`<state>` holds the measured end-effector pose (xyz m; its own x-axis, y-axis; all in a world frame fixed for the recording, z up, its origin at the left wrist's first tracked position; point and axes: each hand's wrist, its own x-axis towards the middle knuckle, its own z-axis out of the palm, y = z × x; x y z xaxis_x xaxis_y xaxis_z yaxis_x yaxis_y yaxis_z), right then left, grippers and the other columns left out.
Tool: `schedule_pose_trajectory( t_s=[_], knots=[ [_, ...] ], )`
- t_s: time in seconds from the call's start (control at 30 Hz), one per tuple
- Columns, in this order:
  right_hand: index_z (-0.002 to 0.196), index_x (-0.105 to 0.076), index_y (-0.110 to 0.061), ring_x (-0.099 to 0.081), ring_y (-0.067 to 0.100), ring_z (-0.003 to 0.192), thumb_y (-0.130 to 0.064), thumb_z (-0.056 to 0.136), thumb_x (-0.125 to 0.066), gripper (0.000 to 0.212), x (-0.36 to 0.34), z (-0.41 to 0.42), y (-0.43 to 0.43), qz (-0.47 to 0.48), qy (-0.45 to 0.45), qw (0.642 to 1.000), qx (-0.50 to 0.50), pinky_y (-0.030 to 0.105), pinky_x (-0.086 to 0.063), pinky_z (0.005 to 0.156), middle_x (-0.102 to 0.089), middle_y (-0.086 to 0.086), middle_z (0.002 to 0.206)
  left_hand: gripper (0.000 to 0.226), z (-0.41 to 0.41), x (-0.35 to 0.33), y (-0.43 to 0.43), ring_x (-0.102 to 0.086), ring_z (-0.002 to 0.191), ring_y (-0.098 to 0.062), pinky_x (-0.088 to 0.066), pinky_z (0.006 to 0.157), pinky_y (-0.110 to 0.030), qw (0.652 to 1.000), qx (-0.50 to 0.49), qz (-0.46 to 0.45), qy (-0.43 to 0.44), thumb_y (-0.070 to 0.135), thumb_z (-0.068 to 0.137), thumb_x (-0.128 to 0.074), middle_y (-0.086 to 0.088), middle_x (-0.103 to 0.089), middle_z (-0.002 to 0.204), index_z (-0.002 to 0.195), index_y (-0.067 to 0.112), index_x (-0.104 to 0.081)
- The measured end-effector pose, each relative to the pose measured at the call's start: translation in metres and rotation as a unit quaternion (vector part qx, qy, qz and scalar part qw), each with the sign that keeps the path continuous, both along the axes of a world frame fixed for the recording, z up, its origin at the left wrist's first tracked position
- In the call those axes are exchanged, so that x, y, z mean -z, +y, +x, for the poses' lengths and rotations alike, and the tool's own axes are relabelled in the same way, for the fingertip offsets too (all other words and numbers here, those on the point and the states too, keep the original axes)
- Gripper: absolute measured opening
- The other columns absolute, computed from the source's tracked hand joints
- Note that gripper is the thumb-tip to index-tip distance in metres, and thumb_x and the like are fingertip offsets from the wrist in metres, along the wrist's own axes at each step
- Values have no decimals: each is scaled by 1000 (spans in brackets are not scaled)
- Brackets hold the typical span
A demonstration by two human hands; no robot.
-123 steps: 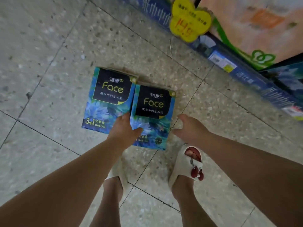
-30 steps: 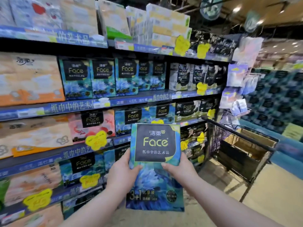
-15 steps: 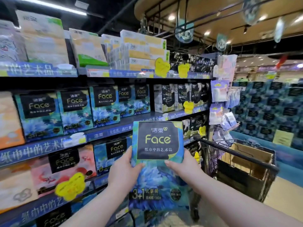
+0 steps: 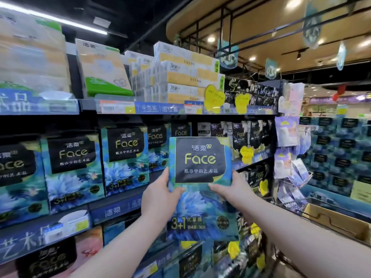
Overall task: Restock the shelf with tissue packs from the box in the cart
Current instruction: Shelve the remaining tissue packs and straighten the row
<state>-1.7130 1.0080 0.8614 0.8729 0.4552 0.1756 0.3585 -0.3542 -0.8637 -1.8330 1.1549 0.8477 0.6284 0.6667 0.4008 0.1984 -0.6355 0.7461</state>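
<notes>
Head view shows our two hands holding one tissue pack [image 4: 201,177] up in front of the shelf [image 4: 114,210]. The pack is blue and green. It has a dark patch at the top that says "Face" in yellow-green letters. It stands upright, with its front toward us.

Our left hand [image 4: 158,195] grips the left edge of the pack, about halfway down. The thumb lies on the front. The other fingers go round behind, where we cannot see them. Our right hand [image 4: 230,189] grips the right edge at about the same height, with its thumb on the front too. So the pack sits between our two hands. Its top part sticks up above them and its bottom part hangs below them.

Behind the pack is a row of packs [image 4: 124,159] just like it. They stand side by side on the middle shelf. Our pack is in front of the right end of that row. We cannot tell if it touches the shelf or the packs behind it.

The shelf above holds white and yellow packs [image 4: 188,77] in a stack. Yellow tags [image 4: 247,154] hang on the shelf edges. To our right, low down, is the cart [image 4: 293,206] with a brown box [image 4: 337,221] in it. The box is well apart from our hands.
</notes>
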Motion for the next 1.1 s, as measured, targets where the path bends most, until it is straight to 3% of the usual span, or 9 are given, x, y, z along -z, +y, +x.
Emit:
schedule_pose_trajectory(
  t_s=[0.1, 0.23, 0.33, 0.43, 0.57, 0.83, 1.0, 1.1],
  knots=[
    [118, -48, -11, -65, 19, 85, -37, 75, -76, 58, -4, 21, 22, 7, 16, 1000, -16, 38, -54, 85, -65, 8, 107, 74, 15, -4, 18, -64, 91, -15, -55, 83, -33, 1000, -11, 8, 8, 36, 84, -66, 7, -64, 125, 148, 32, -28],
    [111, -51, -11, -59, 10, 70, -30, 79, -74, 44, -8, 49, 50, 27, 18, 998, -59, 23, -46, 59, -65, 7, 101, 75, 35, -12, 40, -59, 87, -16, -53, 85, -35, 999, -43, 24, 16, 38, 85, -65, 1, -66, 116, 149, 30, -26],
    [107, -51, -13, -63, 16, 79, -35, 77, -74, 44, -8, 76, 71, 28, 17, 996, -79, 33, -52, 76, -66, 4, 95, 75, 53, -17, 53, -61, 112, -19, -52, 90, -36, 997, -71, 34, 17, 39, 85, -65, 3, -59, 132, 149, 29, -26],
    [106, -52, -19, -66, 21, 91, -37, 76, -76, 43, -9, 108, 92, 39, 26, 992, -119, 42, -53, 89, -67, 3, 100, 75, 76, -21, 65, -61, 110, -21, -53, 88, -36, 992, -109, 52, 30, 41, 86, -63, -1, -62, 127, 149, 28, -24],
    [108, -51, -17, -66, 21, 89, -31, 78, -75, 41, -15, 154, 119, 52, 23, 983, -176, 35, -52, 83, -67, 2, 97, 78, 115, -24, 79, -62, 108, -23, -54, 85, -37, 982, -175, 59, 49, 46, 85, -62, -2, -65, 123, 149, 31, -21],
    [109, -56, -14, -66, 28, 97, -25, 75, -79, 43, -26, 240, 178, 86, 34, 954, -284, 42, -52, 93, -70, 9, 103, 76, 173, -40, 89, -60, 110, -23, -47, 77, -30, 950, -293, 81, 65, 50, 86, -58, 4, -56, 136, 149, 35, -18],
    [112, -55, -17, -64, 21, 96, -34, 76, -77, 46, -30, 266, 211, 71, 13, 940, -334, 37, -50, 91, -69, 3, 103, 79, 188, -44, 93, -66, 97, -24, -54, 79, -39, 938, -334, 86, 39, 48, 86, -61, -7, -67, 119, 150, 29, -20],
    [110, -52, -20, -61, 18, 92, -29, 79, -75, 40, -31, 272, 225, 86, 5, 931, -354, 30, -44, 81, -66, 1, 100, 79, 194, -43, 99, -66, 80, -21, -53, 68, -36, 930, -353, 91, 41, 46, 87, -59, -9, -72, 100, 150, 28, -16]
  ],
)
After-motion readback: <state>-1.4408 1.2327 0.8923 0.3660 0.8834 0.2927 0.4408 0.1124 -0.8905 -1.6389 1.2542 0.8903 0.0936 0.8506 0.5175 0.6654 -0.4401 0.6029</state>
